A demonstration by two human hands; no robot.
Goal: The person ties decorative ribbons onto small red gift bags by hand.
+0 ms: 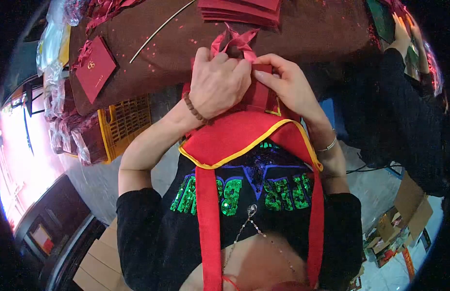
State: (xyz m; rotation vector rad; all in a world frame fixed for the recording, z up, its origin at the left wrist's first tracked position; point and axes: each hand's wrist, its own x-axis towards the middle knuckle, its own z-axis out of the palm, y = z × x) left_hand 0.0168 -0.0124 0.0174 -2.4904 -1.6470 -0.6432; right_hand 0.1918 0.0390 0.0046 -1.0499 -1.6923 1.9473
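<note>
A dark red paper gift bag (260,92) with a pinkish-red ribbon (234,43) at its top is held at the table's near edge, just above my red apron. My left hand (219,83), wearing a bead bracelet, is curled over the bag's upper left side, close to the ribbon. What its fingertips grip is hidden beneath the knuckles. With thumb and fingers my right hand (285,82) pinches the bag's upper right edge. The ribbon forms crossed loops beyond my fingers.
A red bag with gold print (95,70) lies on the brown table (166,63). Near it is a thin pale stick (162,31). Stacked red bags (242,10) lie at the far side. A yellow crate (125,126) stands at left. Another person's hand (402,31) shows at upper right.
</note>
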